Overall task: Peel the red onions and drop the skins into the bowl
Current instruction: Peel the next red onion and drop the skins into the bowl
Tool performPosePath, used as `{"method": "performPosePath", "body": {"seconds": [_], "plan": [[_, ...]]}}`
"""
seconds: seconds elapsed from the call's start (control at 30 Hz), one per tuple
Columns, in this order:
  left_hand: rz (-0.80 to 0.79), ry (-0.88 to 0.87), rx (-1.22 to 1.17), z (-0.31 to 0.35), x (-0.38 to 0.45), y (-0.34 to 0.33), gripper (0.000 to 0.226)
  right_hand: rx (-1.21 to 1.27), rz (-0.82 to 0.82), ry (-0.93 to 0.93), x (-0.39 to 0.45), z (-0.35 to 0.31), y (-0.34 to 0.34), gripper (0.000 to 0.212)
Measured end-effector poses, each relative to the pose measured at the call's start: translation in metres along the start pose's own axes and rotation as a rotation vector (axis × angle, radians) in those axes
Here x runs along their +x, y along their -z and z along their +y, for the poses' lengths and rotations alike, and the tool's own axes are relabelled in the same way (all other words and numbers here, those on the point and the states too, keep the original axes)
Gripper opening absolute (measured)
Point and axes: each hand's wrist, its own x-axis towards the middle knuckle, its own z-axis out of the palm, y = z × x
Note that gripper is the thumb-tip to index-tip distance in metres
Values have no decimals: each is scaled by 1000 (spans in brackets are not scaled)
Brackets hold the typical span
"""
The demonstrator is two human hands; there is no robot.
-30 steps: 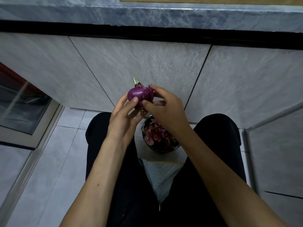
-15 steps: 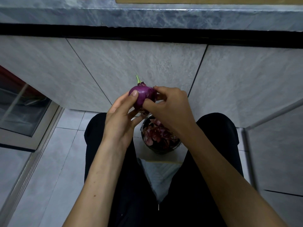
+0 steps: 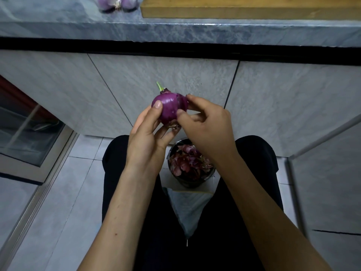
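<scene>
Left hand [image 3: 145,133] grips the red onion [image 3: 168,109] — right hand [image 3: 207,126] pinches its skin — above the bowl [image 3: 188,181].

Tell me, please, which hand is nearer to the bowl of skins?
Right. The right hand is directly above the bowl, its wrist overlapping the rim; the left hand is up and left, beside it.

Single head-worn wide-angle view, facing forward and steeply down. Close on both hands at frame centre; counter edge [image 3: 175,30] across the top, floor tiles [image 3: 64,192] lower left, lap at bottom centre. No second view.
</scene>
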Motion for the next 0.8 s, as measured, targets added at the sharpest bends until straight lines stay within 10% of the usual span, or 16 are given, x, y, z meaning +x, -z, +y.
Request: {"method": "performPosePath", "body": {"seconds": [0.8], "plan": [[-126, -184, -8, -1, -30, -5, 37, 89, 55, 70, -16, -14, 28, 37]]}}
